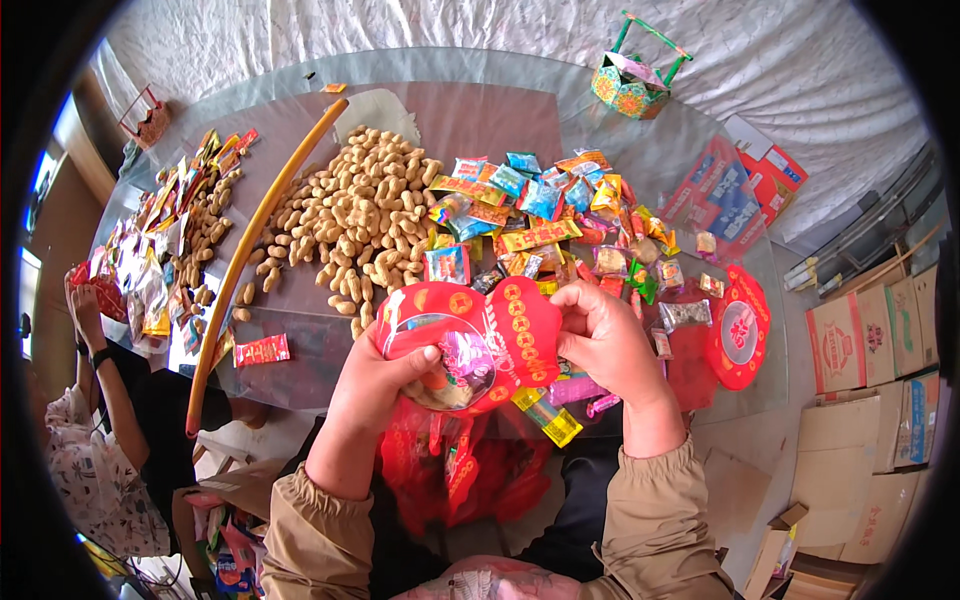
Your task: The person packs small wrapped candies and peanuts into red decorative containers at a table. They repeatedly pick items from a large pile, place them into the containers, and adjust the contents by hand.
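My left hand (390, 375) holds the body of a red gift bag (427, 300) with a clear round window; peanuts and wrapped sweets show through it. At the bag's patterned top, my right hand (600, 337) pinches the edge between thumb and fingers. Beyond the bag lie a heap of unshelled peanuts (367, 195) and, to its right, a pile of wrapped sweets (540, 202). A flat red bag with a round window (739, 328) lies at the table's right. Below my hands, more red bags (465, 480) sit at my lap.
A curved yellow strip (259, 232) crosses the glass table (487, 67). Left of it are more sweets and peanuts (176, 232), where a co-worker's hands (86, 311) hold a red bag. A green-handled basket (631, 86) stands at the back. Cardboard boxes (840, 450) are stacked at right.
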Motion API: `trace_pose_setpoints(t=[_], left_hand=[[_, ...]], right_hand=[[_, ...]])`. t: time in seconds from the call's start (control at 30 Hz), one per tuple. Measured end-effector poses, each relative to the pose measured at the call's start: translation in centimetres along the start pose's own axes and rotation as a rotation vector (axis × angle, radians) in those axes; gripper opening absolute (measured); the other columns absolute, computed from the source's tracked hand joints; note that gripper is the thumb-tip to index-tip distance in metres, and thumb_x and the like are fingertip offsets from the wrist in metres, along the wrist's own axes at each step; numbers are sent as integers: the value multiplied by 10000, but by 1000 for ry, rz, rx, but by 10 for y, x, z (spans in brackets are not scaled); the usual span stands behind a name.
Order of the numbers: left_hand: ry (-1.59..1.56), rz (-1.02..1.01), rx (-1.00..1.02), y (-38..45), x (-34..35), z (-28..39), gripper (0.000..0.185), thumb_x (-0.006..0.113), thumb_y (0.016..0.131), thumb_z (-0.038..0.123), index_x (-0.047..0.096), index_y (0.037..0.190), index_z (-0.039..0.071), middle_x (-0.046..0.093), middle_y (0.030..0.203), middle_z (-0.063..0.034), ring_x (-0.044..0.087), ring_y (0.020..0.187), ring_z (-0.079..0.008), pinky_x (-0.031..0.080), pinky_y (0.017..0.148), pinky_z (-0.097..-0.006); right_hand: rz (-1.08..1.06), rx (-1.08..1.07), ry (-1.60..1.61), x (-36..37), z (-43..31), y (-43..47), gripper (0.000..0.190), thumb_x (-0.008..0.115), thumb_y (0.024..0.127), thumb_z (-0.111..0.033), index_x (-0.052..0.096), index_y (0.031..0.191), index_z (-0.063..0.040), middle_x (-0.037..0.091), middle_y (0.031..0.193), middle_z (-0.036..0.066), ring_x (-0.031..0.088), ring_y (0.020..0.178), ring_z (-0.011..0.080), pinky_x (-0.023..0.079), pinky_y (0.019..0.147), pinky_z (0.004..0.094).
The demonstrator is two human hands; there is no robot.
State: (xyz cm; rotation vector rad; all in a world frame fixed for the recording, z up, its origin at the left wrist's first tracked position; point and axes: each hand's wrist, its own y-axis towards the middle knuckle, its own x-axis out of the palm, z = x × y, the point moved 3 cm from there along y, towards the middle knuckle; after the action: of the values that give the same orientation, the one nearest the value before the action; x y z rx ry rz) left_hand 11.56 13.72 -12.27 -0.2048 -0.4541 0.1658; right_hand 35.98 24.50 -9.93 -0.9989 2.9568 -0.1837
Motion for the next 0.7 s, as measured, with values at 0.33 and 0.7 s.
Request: trace_pose_setpoints(t=[0.33, 0.7], left_hand=[[-27, 15, -31, -2, 5, 3, 364, 768, 878, 81, 623, 1207, 23, 728, 972, -40, 691, 781, -109, 558, 700, -257], [-86, 8, 18, -2, 9, 9, 433, 779, 867, 79, 596, 1256, 26, 727, 1019, -38, 685, 847, -107, 556, 757, -273]], right_hand=[[80, -78, -36, 1, -2, -1, 177, 603, 1010, -139, 596, 1143, -24, 666, 995, 7, 655, 924, 80, 537, 804, 254], [-186, -90, -139, 6, -28, -11, 911, 531, 975, -608, 263, 1535, 59, 541, 1112, 57, 515, 1092, 135, 391, 982, 274]])
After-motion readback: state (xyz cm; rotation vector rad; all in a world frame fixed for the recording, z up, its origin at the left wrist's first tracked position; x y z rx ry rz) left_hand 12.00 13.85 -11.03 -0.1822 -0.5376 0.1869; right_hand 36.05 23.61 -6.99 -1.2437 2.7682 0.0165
